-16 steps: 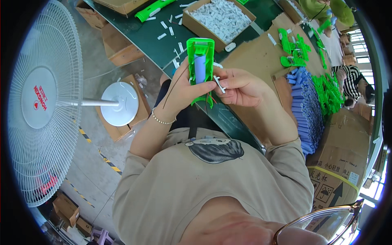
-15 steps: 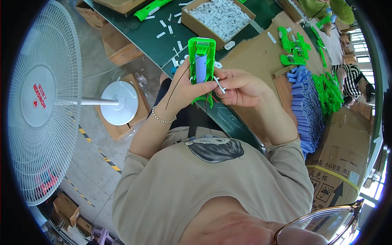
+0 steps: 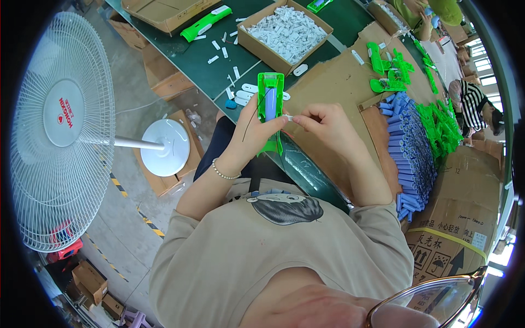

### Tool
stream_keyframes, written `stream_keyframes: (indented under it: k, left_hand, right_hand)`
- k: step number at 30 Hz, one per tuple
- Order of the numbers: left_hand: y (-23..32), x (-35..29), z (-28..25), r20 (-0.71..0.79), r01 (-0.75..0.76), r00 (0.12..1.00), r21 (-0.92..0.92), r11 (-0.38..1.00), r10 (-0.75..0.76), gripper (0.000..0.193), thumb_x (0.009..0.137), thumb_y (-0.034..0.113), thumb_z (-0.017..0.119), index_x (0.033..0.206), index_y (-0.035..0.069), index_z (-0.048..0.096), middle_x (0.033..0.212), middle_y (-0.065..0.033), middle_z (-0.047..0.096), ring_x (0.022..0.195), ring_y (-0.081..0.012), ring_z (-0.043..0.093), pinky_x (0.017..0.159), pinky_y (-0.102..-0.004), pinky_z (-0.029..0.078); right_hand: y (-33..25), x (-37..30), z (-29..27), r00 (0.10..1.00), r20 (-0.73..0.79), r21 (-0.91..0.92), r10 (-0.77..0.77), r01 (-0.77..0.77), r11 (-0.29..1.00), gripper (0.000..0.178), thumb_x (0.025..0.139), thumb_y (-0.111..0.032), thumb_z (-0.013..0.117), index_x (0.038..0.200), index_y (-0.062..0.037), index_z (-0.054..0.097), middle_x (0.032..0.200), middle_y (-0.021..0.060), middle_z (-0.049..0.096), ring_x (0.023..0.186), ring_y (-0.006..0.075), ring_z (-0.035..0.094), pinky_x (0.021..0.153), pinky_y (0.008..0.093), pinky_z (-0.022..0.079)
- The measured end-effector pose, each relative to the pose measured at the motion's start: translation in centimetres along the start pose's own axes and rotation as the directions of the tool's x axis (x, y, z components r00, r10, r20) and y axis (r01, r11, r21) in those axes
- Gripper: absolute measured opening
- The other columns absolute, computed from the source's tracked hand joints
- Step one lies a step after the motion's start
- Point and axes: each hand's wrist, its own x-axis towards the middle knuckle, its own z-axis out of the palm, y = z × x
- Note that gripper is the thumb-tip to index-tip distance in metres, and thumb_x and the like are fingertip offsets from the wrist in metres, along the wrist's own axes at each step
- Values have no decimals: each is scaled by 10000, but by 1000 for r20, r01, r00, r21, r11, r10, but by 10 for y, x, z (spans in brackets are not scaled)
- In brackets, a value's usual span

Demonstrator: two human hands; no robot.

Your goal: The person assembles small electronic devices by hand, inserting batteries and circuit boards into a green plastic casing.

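My left hand (image 3: 252, 131) is wrapped round a bright green plastic flashlight shell (image 3: 278, 82), held upright over the table edge. Inside the shell sits a blue cylindrical battery (image 3: 270, 101), and a thin dark wire hangs over my fingers. My right hand (image 3: 328, 128), just to the right of the shell, pinches a small white plastic piece (image 3: 289, 117). My left thumb reaches the same piece from the other side. The lower part of the shell is partly hidden behind my left hand.
A cardboard box (image 3: 265, 50) of small white parts stands on the green table, loose white pieces (image 3: 250, 87) near it. To the right lie green shells (image 3: 391, 74) and stacked blue batteries (image 3: 407, 158). A white fan (image 3: 63, 117) stands at left. Other people are at the far right.
The white piece, plainly visible before, is now mostly covered by my right fingertips. Both hands and the shell sit slightly lower in view, and my right hand has turned.
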Motion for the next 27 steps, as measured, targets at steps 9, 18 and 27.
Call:
stream_keyframes:
  k: [9,18,27]
  left_hand:
    - [-17,-1,14,192,194,967,-136,972,-166,369,938,197,508,1256,44,399,979,-100,590,832,-131,576,734,-290,499]
    - [-14,3,9,231,209,951,15,978,-206,394,941,141,485,1302,47,358,930,-79,566,791,-128,575,686,-291,512]
    - [-20,11,-2,348,513,842,-285,810,-412,321,934,223,474,1218,77,444,903,-88,601,770,-169,598,656,-310,513]
  right_hand:
    - [16,20,-3,992,-74,443,102,-59,894,208,848,-178,635,720,-13,635,593,-13,560,557,38,462,493,220,353]
    - [12,30,-4,987,-126,-164,102,-122,979,238,820,-235,657,807,2,636,630,104,603,565,195,579,533,307,443]
    - [27,49,-2,993,116,-19,-11,13,1000,290,879,-203,585,1097,-13,573,752,117,641,643,158,601,610,278,475]
